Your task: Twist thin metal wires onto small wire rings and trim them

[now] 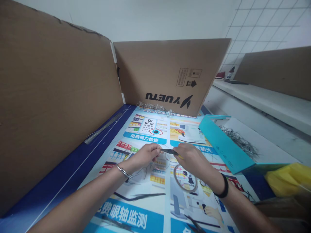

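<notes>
My right hand is closed around a pair of pliers with dark jaws and a bit of yellow handle showing. The jaws point left and meet the fingertips of my left hand, which pinch a thin wire. A faint loop of wire seems to hang below the fingers. Beneath my right hand a ring-shaped coil lies on the printed sheet. Closer to me are a bundle of dark wires and a dark tool, cut off by the bottom edge.
Cardboard panels stand along the left and at the back. Silvery wire scraps lie at the back panel's foot. A turquoise box on the right holds tangled wire. Beside it is a yellow bag. Thin strips lie left.
</notes>
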A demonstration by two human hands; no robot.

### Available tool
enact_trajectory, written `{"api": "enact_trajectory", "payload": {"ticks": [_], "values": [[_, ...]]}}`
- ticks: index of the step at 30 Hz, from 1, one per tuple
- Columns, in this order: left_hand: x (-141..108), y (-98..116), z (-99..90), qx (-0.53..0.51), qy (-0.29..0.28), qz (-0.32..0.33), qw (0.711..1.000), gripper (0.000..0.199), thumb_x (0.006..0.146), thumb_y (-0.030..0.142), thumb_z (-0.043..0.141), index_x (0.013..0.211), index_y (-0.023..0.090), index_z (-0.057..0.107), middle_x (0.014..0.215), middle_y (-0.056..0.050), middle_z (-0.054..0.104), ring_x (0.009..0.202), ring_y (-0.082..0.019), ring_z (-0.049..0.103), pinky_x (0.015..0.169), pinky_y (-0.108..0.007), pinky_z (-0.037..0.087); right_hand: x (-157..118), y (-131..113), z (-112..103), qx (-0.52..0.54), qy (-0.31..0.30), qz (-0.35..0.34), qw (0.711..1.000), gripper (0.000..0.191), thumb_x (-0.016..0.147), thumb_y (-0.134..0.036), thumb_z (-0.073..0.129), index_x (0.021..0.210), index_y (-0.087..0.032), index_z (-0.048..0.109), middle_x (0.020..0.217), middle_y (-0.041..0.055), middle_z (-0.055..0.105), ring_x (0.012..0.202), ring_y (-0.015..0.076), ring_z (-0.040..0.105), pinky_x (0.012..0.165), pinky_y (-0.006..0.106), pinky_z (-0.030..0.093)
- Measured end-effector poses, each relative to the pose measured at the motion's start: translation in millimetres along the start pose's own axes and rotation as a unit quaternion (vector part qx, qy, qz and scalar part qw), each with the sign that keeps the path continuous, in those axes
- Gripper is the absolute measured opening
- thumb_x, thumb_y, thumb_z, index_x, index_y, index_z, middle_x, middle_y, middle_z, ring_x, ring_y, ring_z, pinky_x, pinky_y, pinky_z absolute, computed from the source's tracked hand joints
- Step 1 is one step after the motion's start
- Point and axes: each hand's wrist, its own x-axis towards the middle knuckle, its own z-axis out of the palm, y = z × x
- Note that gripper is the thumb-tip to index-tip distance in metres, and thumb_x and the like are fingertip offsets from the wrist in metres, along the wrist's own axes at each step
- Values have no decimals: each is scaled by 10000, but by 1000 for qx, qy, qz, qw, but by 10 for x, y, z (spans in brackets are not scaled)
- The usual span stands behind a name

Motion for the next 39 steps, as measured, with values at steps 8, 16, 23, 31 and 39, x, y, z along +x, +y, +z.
{"api": "enact_trajectory", "payload": {"ticks": [8, 16, 23, 31, 39], "values": [[8, 2, 4, 47, 18, 3, 999, 131, 749, 272, 471, 668, 169, 484, 564, 45, 435, 496, -88, 427, 486, -199, 320, 1, -26, -13, -37, -6, -15, 999, 159, 832, -129, 493, 852, -174, 644, 756, 53, 604, 747, 188, 532, 686, 296, 348], [19, -28, 0, 69, 32, 3, 997, 149, 770, 285, 460, 712, 163, 523, 563, 45, 440, 493, -88, 419, 486, -202, 318, 9, -23, 3, -56, -3, -20, 998, 163, 802, -89, 497, 819, -169, 639, 735, 50, 600, 727, 184, 523, 666, 290, 333], [18, -21, 13, 53, 35, 0, 998, 147, 761, 285, 479, 705, 160, 532, 548, 47, 436, 488, -87, 429, 468, -193, 321, 10, -21, 16, -21, -16, -6, 1000, 160, 814, -111, 492, 826, -173, 639, 760, 51, 614, 746, 180, 540, 673, 280, 345], [37, -27, 30, -112, 163, -5, 980, 116, 715, 260, 544, 720, 145, 558, 574, 39, 494, 472, -77, 454, 496, -210, 381, 55, -32, 26, 137, 6, 125, 983, 107, 815, -295, 559, 807, -189, 553, 774, 21, 582, 704, 161, 532, 609, 256, 373], [-45, 43, 155, -229, 200, -16, 952, 149, 684, 262, 614, 753, 134, 581, 570, 32, 515, 504, -81, 492, 519, -207, 419, 13, -260, 173, 130, 89, 27, 987, 292, 726, -390, 698, 833, -193, 511, 810, 55, 558, 770, 209, 511, 658, 306, 413]]}}
